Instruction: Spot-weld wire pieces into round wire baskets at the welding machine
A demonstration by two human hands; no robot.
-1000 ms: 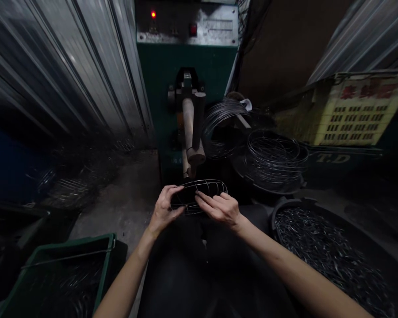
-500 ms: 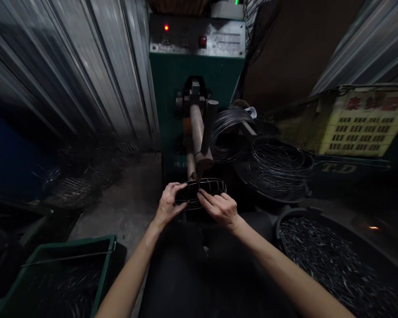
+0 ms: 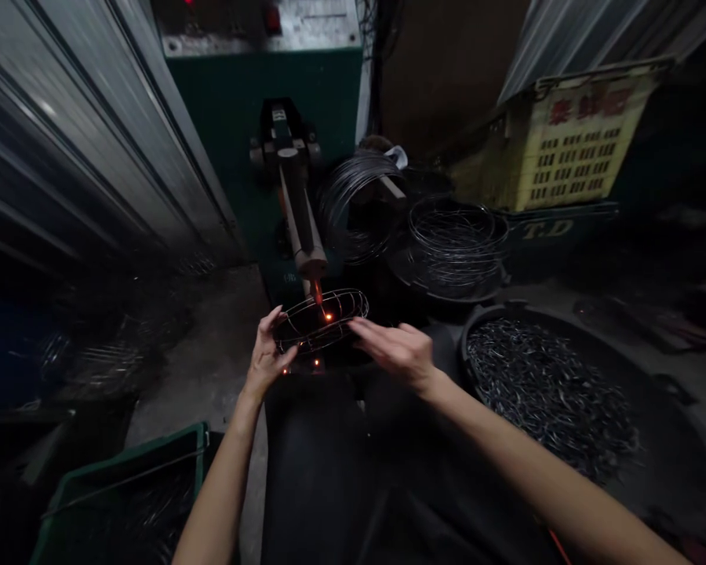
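A round wire frame [image 3: 353,295] stands under the arm tip of a green machine [image 3: 212,102], with glowing orange sparks at and below the tip. My left hand [image 3: 266,353] grips the frame's left side between thumb and fingers. On the right, my right hand [image 3: 397,349] has its fingers stretched out, the fingertips close to the frame's right rim; whether they touch it is unclear. Nothing shows held in that hand.
A black tub [image 3: 476,314] of short metal pieces lies at the right. Behind it are wire rings [image 3: 459,235], a wire coil [image 3: 353,188] and a yellow crate [image 3: 576,149]. A green crate [image 3: 203,447] stands lower left, corrugated metal [image 3: 94,118] upper left.
The view has shifted right and down. Orange sparks have appeared at the machine's tip. My right hand has drawn back from the frame's middle, its fingers now straightened; my left hand still holds the frame.
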